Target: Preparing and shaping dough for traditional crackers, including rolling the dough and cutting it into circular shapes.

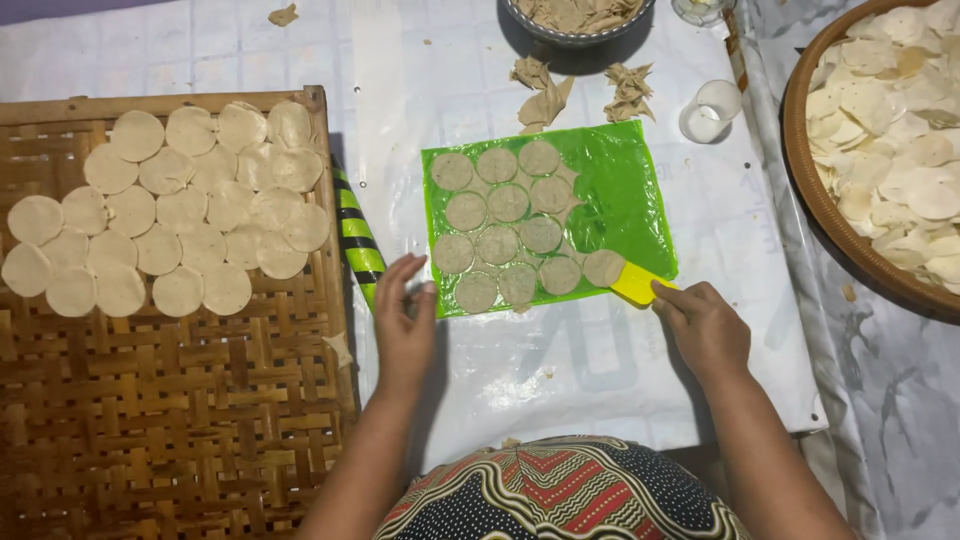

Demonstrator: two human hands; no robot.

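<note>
A green plastic sheet lies on the white table cover, with several round flat dough discs cut out on its left part. My right hand grips a yellow scraper whose edge touches the disc at the sheet's lower right. My left hand rests flat with fingers apart on the cover just left of the sheet's lower left corner, holding nothing.
A woven bamboo tray at the left carries several dough discs. A green, yellow and black striped stick lies beside it. Dough scraps, a bowl, a small white cup and a round basket of discs are farther off.
</note>
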